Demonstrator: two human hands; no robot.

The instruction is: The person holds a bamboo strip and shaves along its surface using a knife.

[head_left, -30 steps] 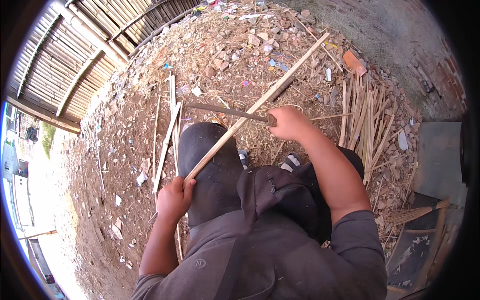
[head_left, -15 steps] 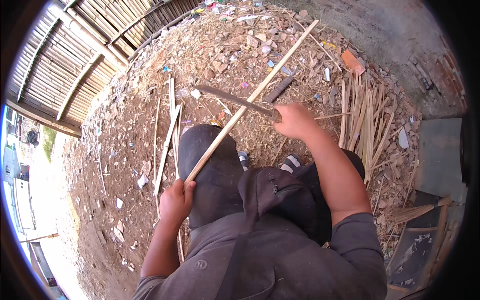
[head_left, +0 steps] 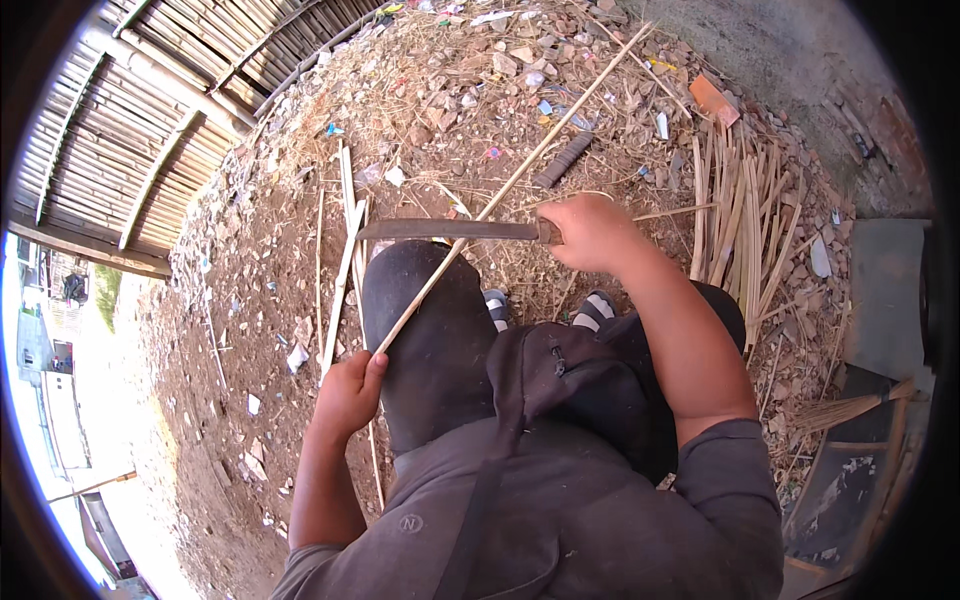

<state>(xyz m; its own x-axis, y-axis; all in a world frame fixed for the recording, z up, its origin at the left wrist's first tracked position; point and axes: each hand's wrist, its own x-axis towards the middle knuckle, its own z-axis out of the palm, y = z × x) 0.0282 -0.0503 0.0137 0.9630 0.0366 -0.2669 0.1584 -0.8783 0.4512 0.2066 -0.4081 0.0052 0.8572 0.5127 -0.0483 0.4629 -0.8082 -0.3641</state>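
My left hand (head_left: 350,392) is closed around the near end of a long, pale bamboo strip (head_left: 540,153). The strip slants across my left knee, its far end up and to the right over the littered ground. In my right hand (head_left: 590,235) is the handle of a machete (head_left: 450,230); its dark blade points left and crosses the strip just beyond the knee. Whether the edge bites into the strip I cannot tell. A dark, ridged cylindrical piece (head_left: 566,160) lies on the ground beyond the blade.
A bundle of split strips (head_left: 745,215) lies to my right, and a few more strips (head_left: 342,275) rest left of my knee. An orange brick piece (head_left: 713,99) sits near the wall. A bamboo fence (head_left: 150,130) stands at the far left, a straw broom (head_left: 850,408) at the right.
The machete's blade has swung from slanting up-left to nearly level, its tip lower and farther left. The bamboo strip now shows a narrower side toward me.
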